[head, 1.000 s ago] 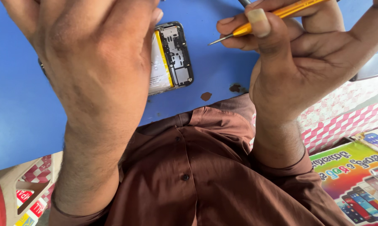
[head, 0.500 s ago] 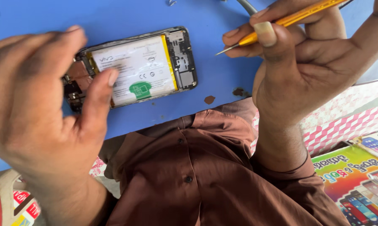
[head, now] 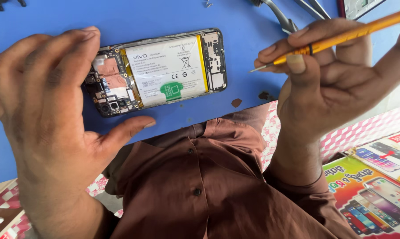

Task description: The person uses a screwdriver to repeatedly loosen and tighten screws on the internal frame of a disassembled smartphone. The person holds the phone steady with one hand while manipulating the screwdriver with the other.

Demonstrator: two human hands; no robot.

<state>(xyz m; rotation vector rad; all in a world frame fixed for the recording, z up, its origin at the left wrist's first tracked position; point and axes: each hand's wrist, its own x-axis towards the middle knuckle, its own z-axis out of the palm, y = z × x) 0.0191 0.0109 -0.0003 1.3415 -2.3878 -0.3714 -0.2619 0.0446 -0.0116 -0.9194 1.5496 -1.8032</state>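
Right hand (head: pixel 337 84) pinches a thin yellow-handled screwdriver (head: pixel 337 37) between thumb and fingers, tip hanging right of the opened phone (head: pixel 158 73); left hand (head: pixel 49 115) is spread, empty, fingertips at the phone's camera end. Phone lies back-off, battery up, on the blue tabletop (head: pixel 40 17). Judged step: disassembly; next, the tip needs seating in a board screw.

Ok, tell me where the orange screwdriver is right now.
In the head view the orange screwdriver is at the upper right, pinched in the right hand, its tip in the air to the right of the opened phone on the blue mat.
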